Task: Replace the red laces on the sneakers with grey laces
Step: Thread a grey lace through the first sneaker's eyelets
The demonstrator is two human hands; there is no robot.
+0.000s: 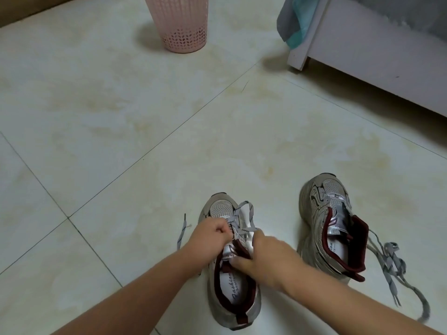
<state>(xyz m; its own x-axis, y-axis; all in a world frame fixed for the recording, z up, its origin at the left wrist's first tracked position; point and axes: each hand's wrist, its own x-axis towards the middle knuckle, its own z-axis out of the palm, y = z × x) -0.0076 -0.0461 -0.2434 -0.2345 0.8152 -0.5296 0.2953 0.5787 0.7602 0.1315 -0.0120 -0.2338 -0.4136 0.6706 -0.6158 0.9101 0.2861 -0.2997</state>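
Left hand (210,234) pinches the grey lace (243,217) over the near sneaker (221,308), fingers curled tight; right hand (262,256) grips the lace beside its tongue. The second sneaker (325,213) sits right on the pale tiled floor (145,131), with a pink basket (182,22) beyond.

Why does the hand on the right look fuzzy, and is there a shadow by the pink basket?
Head view: the right hand is smeared by motion blur; the left hand looks sharper. A soft shadow lies left of the basket. Floor lines bend from the wide lens.
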